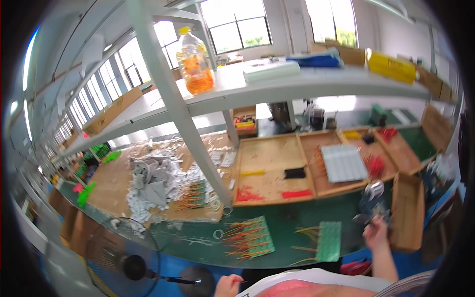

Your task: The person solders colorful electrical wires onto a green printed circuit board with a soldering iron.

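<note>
Two green boards [329,241] lying on table [292,218], probably for easy reach; right hand [376,231] hovering beside wooden box [407,213], left hand [227,286] sitting low; can't tell whether fingers gripping.

Open lane on the green bench [290,215] between the left circuit board [260,238] and the right circuit board [330,241], narrowed by wires [308,230] jutting leftward from the latter; left hand [228,286] low at the near side. Right hand [377,230] tight on two sides: a wooden box [408,213] just to its right, a blurred metallic item [363,218] close beside it. Farther in, divided wooden trays [269,154] raise rims across the way, a slanting shelf post [180,114] cuts down at their left end, the shelf [307,90] overhangs the reach beyond, and a caged fan [133,268] stands at the near left edge
</note>
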Demonstrator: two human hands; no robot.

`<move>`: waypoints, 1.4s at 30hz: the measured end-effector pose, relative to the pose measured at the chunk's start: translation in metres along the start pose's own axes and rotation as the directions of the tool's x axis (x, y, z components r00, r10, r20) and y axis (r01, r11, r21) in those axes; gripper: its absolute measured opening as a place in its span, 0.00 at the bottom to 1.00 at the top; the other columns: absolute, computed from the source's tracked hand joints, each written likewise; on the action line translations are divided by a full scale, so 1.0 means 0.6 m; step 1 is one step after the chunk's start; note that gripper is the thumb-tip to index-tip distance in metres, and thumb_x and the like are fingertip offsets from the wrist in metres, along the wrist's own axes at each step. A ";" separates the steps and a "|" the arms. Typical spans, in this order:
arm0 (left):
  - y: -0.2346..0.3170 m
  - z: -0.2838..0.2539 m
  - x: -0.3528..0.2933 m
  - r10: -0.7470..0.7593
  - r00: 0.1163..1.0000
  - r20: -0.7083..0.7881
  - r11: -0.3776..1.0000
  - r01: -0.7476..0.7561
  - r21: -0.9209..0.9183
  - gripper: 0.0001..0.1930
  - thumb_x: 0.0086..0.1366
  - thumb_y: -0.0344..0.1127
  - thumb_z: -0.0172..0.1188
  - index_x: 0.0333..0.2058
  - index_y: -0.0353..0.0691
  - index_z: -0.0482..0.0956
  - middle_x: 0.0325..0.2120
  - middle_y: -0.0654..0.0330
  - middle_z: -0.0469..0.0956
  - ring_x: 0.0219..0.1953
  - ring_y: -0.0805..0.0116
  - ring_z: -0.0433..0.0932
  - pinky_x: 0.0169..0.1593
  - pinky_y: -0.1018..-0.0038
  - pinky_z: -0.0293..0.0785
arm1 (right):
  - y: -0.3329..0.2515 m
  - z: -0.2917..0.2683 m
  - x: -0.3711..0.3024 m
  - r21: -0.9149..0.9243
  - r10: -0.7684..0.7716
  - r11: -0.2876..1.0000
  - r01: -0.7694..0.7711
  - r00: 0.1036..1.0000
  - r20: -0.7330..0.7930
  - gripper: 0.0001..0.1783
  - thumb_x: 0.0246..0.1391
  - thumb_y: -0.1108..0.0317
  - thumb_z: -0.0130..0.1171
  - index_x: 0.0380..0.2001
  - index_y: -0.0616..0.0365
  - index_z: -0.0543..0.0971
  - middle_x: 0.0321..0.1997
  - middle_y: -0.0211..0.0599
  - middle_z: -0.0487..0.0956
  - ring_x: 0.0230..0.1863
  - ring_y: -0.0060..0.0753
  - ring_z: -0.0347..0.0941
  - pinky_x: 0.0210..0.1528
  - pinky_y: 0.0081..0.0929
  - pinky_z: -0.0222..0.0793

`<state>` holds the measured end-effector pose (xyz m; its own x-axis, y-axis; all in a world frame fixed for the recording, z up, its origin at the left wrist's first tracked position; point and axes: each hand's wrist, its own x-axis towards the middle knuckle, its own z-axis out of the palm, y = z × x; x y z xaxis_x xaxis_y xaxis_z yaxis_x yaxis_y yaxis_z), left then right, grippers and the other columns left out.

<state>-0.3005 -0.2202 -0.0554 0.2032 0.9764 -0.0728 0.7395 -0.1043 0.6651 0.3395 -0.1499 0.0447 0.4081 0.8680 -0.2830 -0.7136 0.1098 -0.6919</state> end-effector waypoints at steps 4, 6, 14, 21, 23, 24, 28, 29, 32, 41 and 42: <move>0.204 -0.048 0.116 0.187 0.882 -0.432 0.980 -0.198 0.021 0.03 0.62 0.31 0.59 0.34 0.42 0.81 0.26 0.53 0.81 0.31 0.50 0.80 0.35 0.61 0.76 | 0.055 0.014 -0.038 0.045 0.095 0.994 -0.095 0.995 0.002 0.05 0.56 0.62 0.57 0.27 0.39 0.73 0.17 0.21 0.70 0.15 0.30 0.70 0.15 0.30 0.64; 0.307 -0.072 0.166 0.130 0.905 -0.405 0.979 -0.182 -0.092 0.04 0.61 0.29 0.58 0.33 0.42 0.80 0.29 0.51 0.82 0.35 0.48 0.82 0.38 0.59 0.78 | 0.072 -0.152 0.062 -0.142 0.099 0.988 -0.055 0.939 0.329 0.05 0.65 0.60 0.51 0.41 0.39 0.75 0.31 0.41 0.80 0.19 0.41 0.69 0.20 0.39 0.66; 0.465 0.067 0.400 0.240 0.960 -0.145 0.964 -0.253 -0.079 0.10 0.64 0.43 0.62 0.36 0.43 0.78 0.27 0.50 0.82 0.33 0.44 0.82 0.36 0.54 0.77 | 0.084 0.021 -0.069 0.129 -0.252 0.960 0.248 0.968 0.016 0.03 0.65 0.68 0.51 0.36 0.45 0.73 0.28 0.26 0.75 0.21 0.28 0.68 0.23 0.28 0.62; 0.528 0.121 0.403 0.245 0.963 -0.109 0.967 -0.250 -0.042 0.11 0.63 0.41 0.63 0.32 0.38 0.77 0.22 0.49 0.79 0.28 0.46 0.80 0.32 0.58 0.74 | 0.113 0.015 -0.083 -0.072 -0.347 0.931 0.357 0.930 0.121 0.05 0.64 0.69 0.58 0.36 0.55 0.71 0.29 0.33 0.74 0.25 0.29 0.73 0.24 0.29 0.69; 0.513 0.123 0.392 0.199 0.972 -0.124 0.977 -0.207 -0.058 0.11 0.65 0.39 0.63 0.31 0.37 0.76 0.18 0.52 0.75 0.21 0.56 0.75 0.27 0.63 0.68 | 0.125 -0.003 -0.083 -0.053 -0.338 0.937 0.345 0.935 0.109 0.05 0.63 0.73 0.58 0.36 0.57 0.71 0.27 0.36 0.76 0.22 0.28 0.71 0.22 0.26 0.68; 0.497 0.130 0.385 0.157 0.979 -0.129 0.981 -0.170 -0.092 0.11 0.65 0.38 0.63 0.31 0.36 0.76 0.16 0.55 0.70 0.18 0.63 0.69 0.24 0.67 0.64 | 0.126 -0.007 -0.077 -0.054 -0.308 0.948 0.315 0.946 0.102 0.06 0.62 0.72 0.60 0.37 0.57 0.71 0.27 0.36 0.76 0.22 0.29 0.72 0.23 0.26 0.70; 0.449 0.131 0.315 0.066 0.995 -0.078 0.994 -0.073 -0.081 0.11 0.65 0.37 0.63 0.31 0.35 0.76 0.14 0.58 0.65 0.17 0.66 0.65 0.24 0.69 0.61 | 0.117 -0.034 -0.074 -0.056 -0.287 0.953 0.299 0.945 0.156 0.12 0.58 0.74 0.65 0.39 0.57 0.71 0.30 0.36 0.78 0.26 0.31 0.77 0.27 0.28 0.75; 0.429 0.134 0.301 0.040 0.996 -0.080 0.998 -0.044 -0.050 0.11 0.65 0.38 0.63 0.31 0.35 0.77 0.14 0.58 0.67 0.17 0.66 0.66 0.24 0.68 0.62 | 0.119 -0.034 -0.071 -0.040 -0.284 0.955 0.295 0.943 0.176 0.11 0.58 0.75 0.65 0.38 0.57 0.71 0.31 0.37 0.79 0.27 0.31 0.77 0.29 0.28 0.75; 0.429 0.142 0.291 0.041 0.998 -0.057 0.999 -0.042 -0.023 0.11 0.65 0.39 0.63 0.32 0.35 0.78 0.15 0.57 0.70 0.18 0.64 0.68 0.24 0.68 0.63 | 0.123 -0.042 -0.055 -0.069 -0.244 0.963 0.260 0.952 0.184 0.11 0.58 0.76 0.65 0.38 0.58 0.71 0.31 0.37 0.79 0.29 0.32 0.78 0.34 0.29 0.77; 0.488 0.220 0.335 0.126 0.977 0.171 0.991 -0.118 -0.056 0.13 0.64 0.43 0.64 0.41 0.42 0.83 0.17 0.60 0.75 0.20 0.67 0.74 0.28 0.70 0.69 | 0.178 0.004 -0.014 -0.314 -0.358 0.878 0.362 0.931 0.072 0.11 0.53 0.74 0.71 0.33 0.55 0.76 0.31 0.25 0.78 0.33 0.17 0.74 0.38 0.19 0.73; 0.492 0.221 0.333 0.127 0.976 0.179 0.992 -0.129 0.000 0.12 0.63 0.40 0.65 0.42 0.40 0.83 0.16 0.61 0.73 0.19 0.71 0.72 0.27 0.72 0.68 | 0.180 0.015 -0.021 -0.330 -0.337 0.882 0.336 0.940 0.054 0.12 0.52 0.72 0.72 0.33 0.55 0.76 0.31 0.24 0.78 0.32 0.16 0.73 0.36 0.19 0.71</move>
<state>0.0437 -0.0807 0.0280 0.4070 0.9056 -0.1196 0.7071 -0.2295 0.6688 0.2522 -0.1443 -0.0203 0.5933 0.8050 0.0036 -0.3047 0.2287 -0.9246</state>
